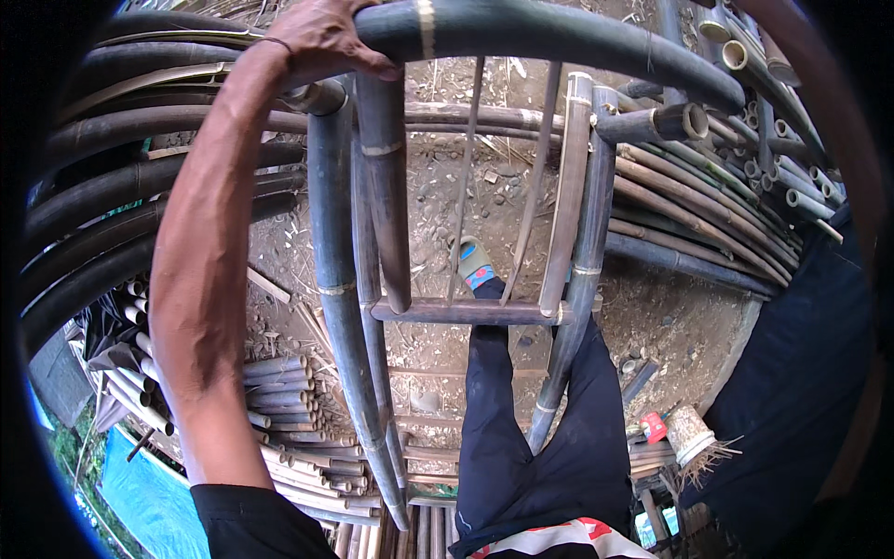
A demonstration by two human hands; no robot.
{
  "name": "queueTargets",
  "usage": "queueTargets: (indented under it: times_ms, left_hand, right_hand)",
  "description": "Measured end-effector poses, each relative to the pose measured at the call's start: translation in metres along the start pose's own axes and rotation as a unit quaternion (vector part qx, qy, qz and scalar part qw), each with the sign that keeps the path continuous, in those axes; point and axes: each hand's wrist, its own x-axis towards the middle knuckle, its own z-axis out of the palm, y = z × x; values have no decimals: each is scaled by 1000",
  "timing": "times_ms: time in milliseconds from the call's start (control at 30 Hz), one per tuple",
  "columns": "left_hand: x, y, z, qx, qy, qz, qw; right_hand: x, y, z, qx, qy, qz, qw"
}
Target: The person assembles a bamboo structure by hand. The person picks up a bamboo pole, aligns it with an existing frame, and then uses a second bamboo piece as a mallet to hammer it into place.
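Noted dark bamboo frame (331,205) at centre, above dirt ground (433,200). Logged thick curved pole (549,37) across its top, with left hand (321,35) clasped on the pole's left end, thumb at near edge. Cannot tell state of right hand, out of view. Saw shod foot (473,259) through the frame. Farther out, recorded long dark poles (102,196) stacked at left, short cut pieces (284,396) piled lower left, brown-green poles (703,200) at right.
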Motion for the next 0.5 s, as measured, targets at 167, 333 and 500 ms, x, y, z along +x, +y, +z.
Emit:
queueTargets:
  times_ms: [167, 333, 500]
  left_hand:
    - [-3, -19, 16, -67, -73, -28, 995]
    - [19, -26, 23, -93, -115, -13, 989]
    - [56, -5, 15, -200, -242, -32, 949]
  right_hand:
    - [-74, 37, 69, 301, -49, 145, 941]
    - [-264, -45, 164, 621, 28, 209, 755]
    - [-413, -211, 287, 655, -43, 429, 620]
